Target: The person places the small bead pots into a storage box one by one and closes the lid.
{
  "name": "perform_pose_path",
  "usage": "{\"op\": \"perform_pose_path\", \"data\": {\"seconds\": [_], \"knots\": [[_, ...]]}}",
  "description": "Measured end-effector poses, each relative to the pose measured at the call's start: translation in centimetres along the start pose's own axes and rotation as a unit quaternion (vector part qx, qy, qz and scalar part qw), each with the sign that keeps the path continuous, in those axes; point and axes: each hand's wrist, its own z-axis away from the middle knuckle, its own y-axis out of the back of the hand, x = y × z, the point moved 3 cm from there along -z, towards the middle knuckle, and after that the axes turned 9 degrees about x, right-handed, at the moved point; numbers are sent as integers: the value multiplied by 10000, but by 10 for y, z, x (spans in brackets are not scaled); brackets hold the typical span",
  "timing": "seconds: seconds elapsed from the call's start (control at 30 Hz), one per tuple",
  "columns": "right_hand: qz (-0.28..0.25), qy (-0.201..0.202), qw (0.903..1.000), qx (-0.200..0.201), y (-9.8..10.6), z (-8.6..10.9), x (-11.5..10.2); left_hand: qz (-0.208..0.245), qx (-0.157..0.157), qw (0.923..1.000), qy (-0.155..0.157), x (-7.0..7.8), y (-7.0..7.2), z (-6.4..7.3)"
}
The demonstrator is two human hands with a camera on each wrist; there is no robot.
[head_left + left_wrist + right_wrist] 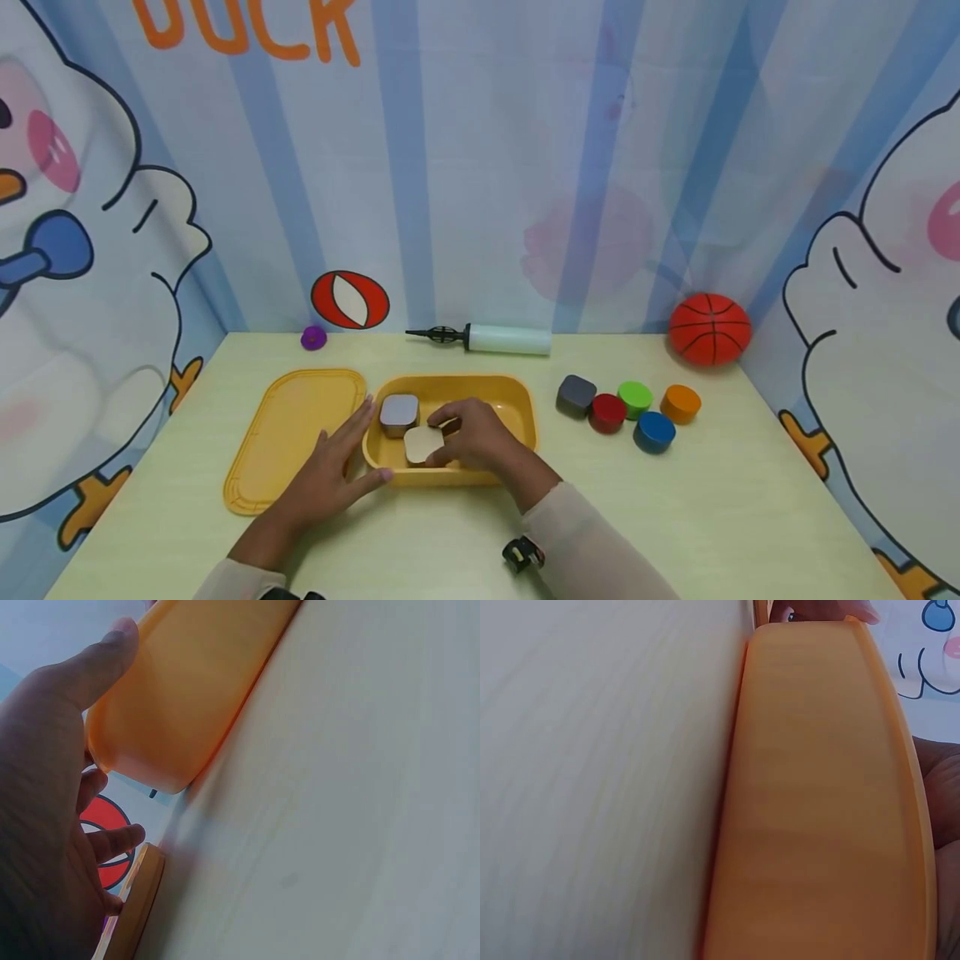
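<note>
In the head view, a yellow rectangular box [480, 477] stands on the table with its cavity facing up. Inside, at its left end, sit a pale grey rounded-square block [399, 410] and a cream rounded-square block [422, 446]. My right hand [477, 435] reaches into the box and pinches the cream block at its right side between thumb and fingers. At the box's left end is my left hand [341, 467], fingers extended and spread, thumb at the near rim. The left wrist view shows this thumb [105, 664] against the box wall [187, 682].
A yellow lid [288, 442] lies left of the box. To the right are a dark grey block [576, 396] and red [607, 413], green [635, 399], blue [655, 432] and orange [681, 403] round blocks. Farther back lie a purple piece [313, 337], a hand pump [506, 339] and a basketball [709, 329].
</note>
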Motion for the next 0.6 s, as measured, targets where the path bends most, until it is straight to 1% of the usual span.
{"op": "perform_pose_path", "data": {"seconds": [0.2, 0.43, 0.6], "knots": [[229, 100, 9997, -16, -1, 0, -2, 40, -17, 10000, -4, -1, -1, 0], [382, 19, 9993, -29, -5, -3, -5, -21, -33, 10000, 55, -1, 0, 0], [234, 4, 9997, -105, -9, -4, -8, -44, -49, 10000, 52, 0, 0, -1]]}}
